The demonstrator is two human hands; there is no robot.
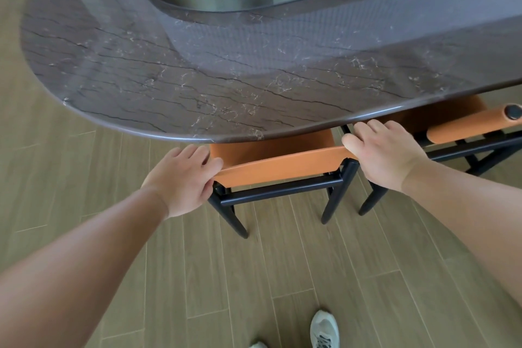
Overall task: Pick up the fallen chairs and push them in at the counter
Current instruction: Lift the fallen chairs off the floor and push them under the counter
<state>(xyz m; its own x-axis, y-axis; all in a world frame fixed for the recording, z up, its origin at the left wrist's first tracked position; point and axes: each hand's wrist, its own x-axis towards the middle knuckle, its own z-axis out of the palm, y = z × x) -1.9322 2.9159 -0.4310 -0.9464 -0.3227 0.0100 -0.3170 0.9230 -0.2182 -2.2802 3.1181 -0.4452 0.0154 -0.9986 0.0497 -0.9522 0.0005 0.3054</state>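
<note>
Both arms reached fwd from the bottom corners, bare forearms nearly straight, converging on the orange leather-backed chair w/ black frame at 12 o'clock from the person's feet. Left hand gripped the left end of the backrest, thumb under the edge, fingers curled over the top. Right hand held the right end the same way, knuckles up, fingertips touching or just under the lip of the dark brown veined marble tabletop. Chair stood upright on the pale wood-plank floor, its seat tucked beneath the tabletop edge, rear legs showing. A 2nd orange chair w/ padded roll back stood at 2 o'clock, also upright, partly under the tabletop. White sneaker at 6 o'clock.
</note>
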